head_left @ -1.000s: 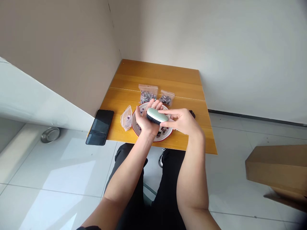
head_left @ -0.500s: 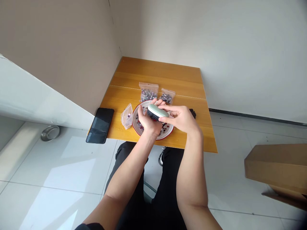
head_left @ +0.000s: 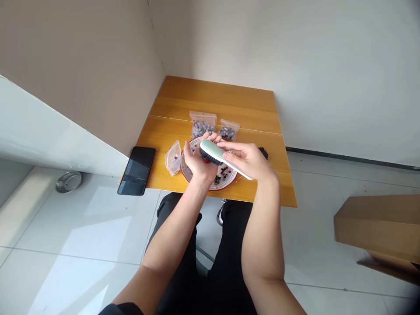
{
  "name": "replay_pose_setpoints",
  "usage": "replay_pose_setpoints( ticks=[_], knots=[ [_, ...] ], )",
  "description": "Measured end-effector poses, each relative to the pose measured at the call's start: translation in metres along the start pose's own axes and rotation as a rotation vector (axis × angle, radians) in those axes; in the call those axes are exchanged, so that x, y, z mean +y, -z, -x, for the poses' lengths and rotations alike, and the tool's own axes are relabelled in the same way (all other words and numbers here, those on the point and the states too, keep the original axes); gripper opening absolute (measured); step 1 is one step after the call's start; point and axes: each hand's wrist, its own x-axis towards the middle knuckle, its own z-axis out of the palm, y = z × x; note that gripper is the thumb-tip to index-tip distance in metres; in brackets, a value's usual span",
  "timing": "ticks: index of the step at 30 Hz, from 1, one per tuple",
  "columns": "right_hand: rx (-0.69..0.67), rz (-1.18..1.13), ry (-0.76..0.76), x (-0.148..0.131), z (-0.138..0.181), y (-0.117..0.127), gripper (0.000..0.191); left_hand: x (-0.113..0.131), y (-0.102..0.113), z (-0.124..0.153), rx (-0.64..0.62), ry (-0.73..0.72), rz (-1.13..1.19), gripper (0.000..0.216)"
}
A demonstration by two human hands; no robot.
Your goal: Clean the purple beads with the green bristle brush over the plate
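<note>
My right hand point(head_left: 251, 159) is closed on a pale green and white brush point(head_left: 213, 149) with dark bristles and a white handle. The bristles face down over my left hand point(head_left: 200, 164), which lies palm up with its fingers spread; whether they touch the palm I cannot tell. A little red shows under the bristles at the palm, too small to name. Beneath both hands is a white plate point(head_left: 229, 183) with a red rim, and on it lie loose dark and red beads point(head_left: 225, 172). My left hand hides much of the plate.
Two zip bags of beads, a larger one point(head_left: 202, 124) and a smaller one point(head_left: 229, 130), lie behind the plate. Left are an open plastic bag point(head_left: 173, 158) and a phone point(head_left: 136, 170) at the table's edge. A dark fuzzy thing point(head_left: 263, 153) lies right. A cardboard box point(head_left: 377, 218) stands on the floor.
The brush has shifted slightly left and turned, so its white handle now shows below my right hand. My left hand has moved a little left, its thumb spread wider.
</note>
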Motion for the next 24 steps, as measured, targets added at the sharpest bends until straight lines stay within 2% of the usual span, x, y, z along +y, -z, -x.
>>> replay_pose_setpoints(
  ticks=[5,11,18,24],
  knots=[
    [0.022,-0.006,-0.016,0.0014,-0.0033,-0.0039,0.041,-0.0067,0.0026,-0.0014,-0.07,0.03,0.049,0.056],
    [0.009,-0.013,0.023,0.0006,-0.0003,-0.0009,0.037,0.0016,-0.0023,0.0002,0.024,-0.015,0.004,0.058],
    [0.013,-0.009,0.01,-0.0027,-0.0026,-0.0037,0.038,-0.0052,0.0006,0.0,-0.038,0.018,0.023,0.055],
    [-0.031,-0.015,-0.018,-0.003,0.0015,0.0007,0.036,0.002,-0.0005,0.0003,0.051,-0.018,-0.033,0.059]
  ],
)
